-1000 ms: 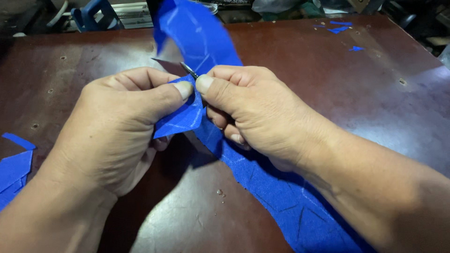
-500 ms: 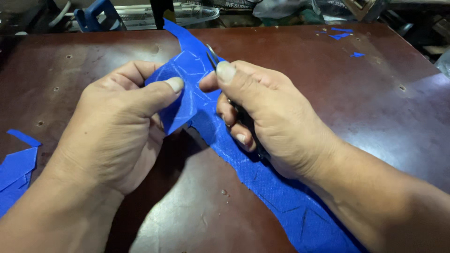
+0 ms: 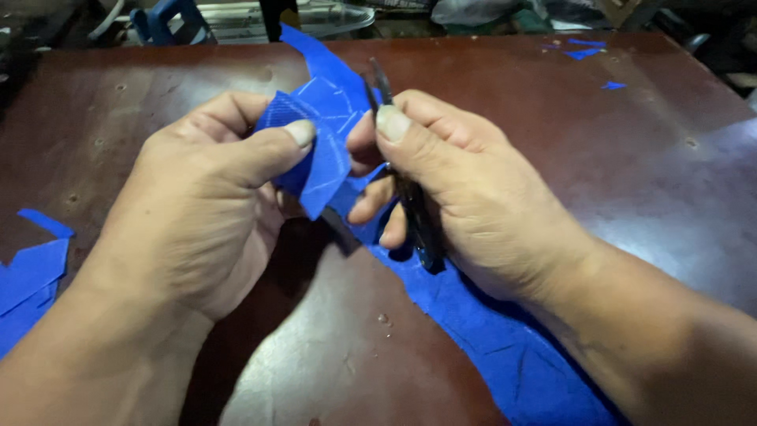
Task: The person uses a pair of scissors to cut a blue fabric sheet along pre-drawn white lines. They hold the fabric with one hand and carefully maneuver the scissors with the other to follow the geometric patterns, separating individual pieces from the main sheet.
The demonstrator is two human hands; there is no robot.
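From the head view, your left hand [image 3: 209, 205] is pinching a folded bit of the blue fabric strip [image 3: 331, 130], thumb pressed down on top, fingers curled behind it. Your right hand [image 3: 465, 189] is wrapped around small dark snips [image 3: 410, 197], blades poking up just past your thumb, right beside the fabric's marked edge. The strip runs from the far table edge, up between both hands, then trails down along your right forearm towards you. Blue offcuts [image 3: 27, 276] lie at your left on the brown table [image 3: 654, 158], tiny scraps [image 3: 583, 52] far right, so some trimming looks done; the long tail looks uncut. Whether the blades are biting cloth, I can't tell.
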